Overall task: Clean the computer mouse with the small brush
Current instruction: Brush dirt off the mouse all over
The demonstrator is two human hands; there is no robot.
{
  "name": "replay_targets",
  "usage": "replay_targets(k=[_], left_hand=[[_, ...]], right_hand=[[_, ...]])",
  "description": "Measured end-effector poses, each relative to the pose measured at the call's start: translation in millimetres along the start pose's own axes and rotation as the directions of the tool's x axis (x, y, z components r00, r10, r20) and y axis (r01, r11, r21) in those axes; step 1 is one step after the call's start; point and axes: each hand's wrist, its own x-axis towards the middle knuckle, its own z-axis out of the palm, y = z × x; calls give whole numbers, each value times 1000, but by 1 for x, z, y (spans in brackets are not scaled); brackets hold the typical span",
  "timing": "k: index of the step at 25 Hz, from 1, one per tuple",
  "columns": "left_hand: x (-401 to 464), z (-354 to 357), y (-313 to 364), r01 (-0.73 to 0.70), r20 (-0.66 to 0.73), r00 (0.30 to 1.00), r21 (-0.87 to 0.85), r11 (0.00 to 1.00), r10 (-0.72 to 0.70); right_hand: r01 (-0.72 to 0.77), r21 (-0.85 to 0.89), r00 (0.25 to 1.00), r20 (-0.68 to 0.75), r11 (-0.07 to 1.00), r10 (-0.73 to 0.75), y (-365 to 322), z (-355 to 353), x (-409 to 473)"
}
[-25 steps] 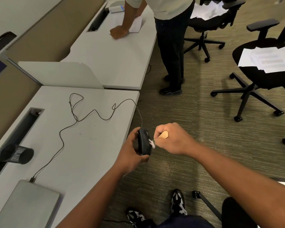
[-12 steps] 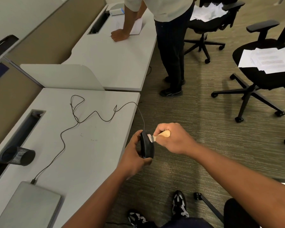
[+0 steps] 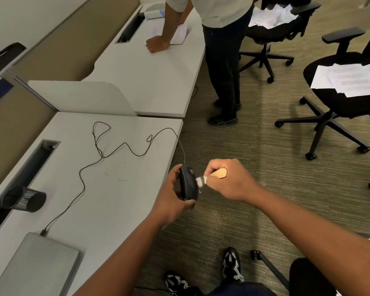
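A black wired computer mouse (image 3: 188,183) is held on its side just past the desk's right edge, gripped from the left by my left hand (image 3: 171,199). Its thin black cable (image 3: 98,150) loops back across the grey desk (image 3: 107,201) to a closed silver laptop (image 3: 36,265). My right hand (image 3: 226,180) is closed around a small brush (image 3: 214,175) with a pale wooden handle. The brush's white bristles touch the mouse's right side.
A black mesh pen cup (image 3: 27,199) lies tipped by the desk's cable slot. Another person (image 3: 220,58) stands at the farther desk, a fist on a paper. Two black office chairs (image 3: 338,97) carrying papers stand on the carpet at right. My shoes (image 3: 231,263) show below.
The brush has shifted against the mouse, from lower on its side up toward the middle. Both hands have stayed close together, and the mouse is tilted slightly differently.
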Motion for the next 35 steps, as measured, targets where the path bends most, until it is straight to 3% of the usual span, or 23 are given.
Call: replay_targets(k=[4,11,16,23,28,35], left_hand=[[0,2,-2,3,33,999,77,997,-6],[-1,3,-4,11,17,1000,111,994,-13],[-1,2,-5,6,37,999,136,991,-11],[-1,0,-5,9,15,1000,130,991,-11],[0,1,-3,14,29,999,153,988,-19],[-3,2,-6,8,-5,1000,143,990,-8]], right_hand=[[80,43,994,-79,996,-76,-4,3,5],[-63,-49,998,25,997,65,-4,4,4],[-8,-22,997,-82,1000,7,-5,3,8],[-111,-66,988,97,992,117,-5,1,4],[7,1,998,-63,1000,-7,-4,0,10],[-127,-43,986,107,991,131,-2,-1,7]])
